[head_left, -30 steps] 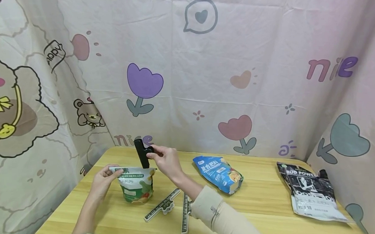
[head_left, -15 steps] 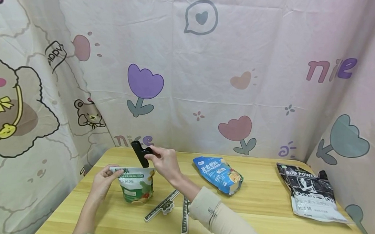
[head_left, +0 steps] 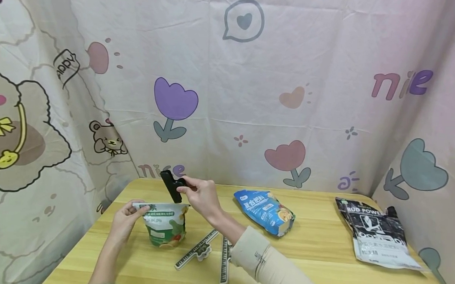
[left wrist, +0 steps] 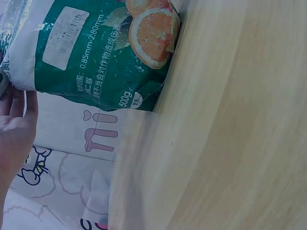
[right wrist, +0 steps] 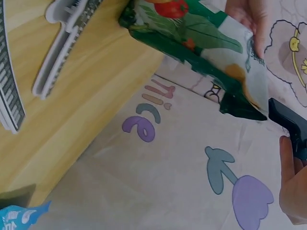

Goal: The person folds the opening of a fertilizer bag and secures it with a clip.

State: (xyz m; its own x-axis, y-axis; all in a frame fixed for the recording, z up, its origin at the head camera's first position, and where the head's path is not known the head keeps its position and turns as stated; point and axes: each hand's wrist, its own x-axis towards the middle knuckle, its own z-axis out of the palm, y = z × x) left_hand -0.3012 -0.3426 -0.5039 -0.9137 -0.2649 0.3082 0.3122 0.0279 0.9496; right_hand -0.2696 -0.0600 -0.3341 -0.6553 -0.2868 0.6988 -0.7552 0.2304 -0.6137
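A green and white fertilizer bag (head_left: 165, 231) stands upright on the table at the left of the head view. My left hand (head_left: 124, 220) pinches its top left corner between thumb and fingers; the left wrist view shows the fingers (left wrist: 19, 103) behind the bag's top. With thumb and fingers, my right hand (head_left: 203, 199) grips a black bag clip (head_left: 170, 187) by its handles. The clip is tilted, its lower end right by the bag's top edge. In the right wrist view the clip (right wrist: 287, 117) lies close beside that edge; whether they touch I cannot tell.
Two piano-key patterned clips (head_left: 193, 253) lie on the wooden table (head_left: 306, 270), one partly behind the right sleeve. A blue bag (head_left: 264, 212) lies behind them. Far right lies a black and white bag (head_left: 378, 237). A printed curtain (head_left: 233, 96) encloses the back and sides.
The black clip has tilted further, its upper end leaning slightly more to the left. My left hand and the green and white bag have stayed in place.
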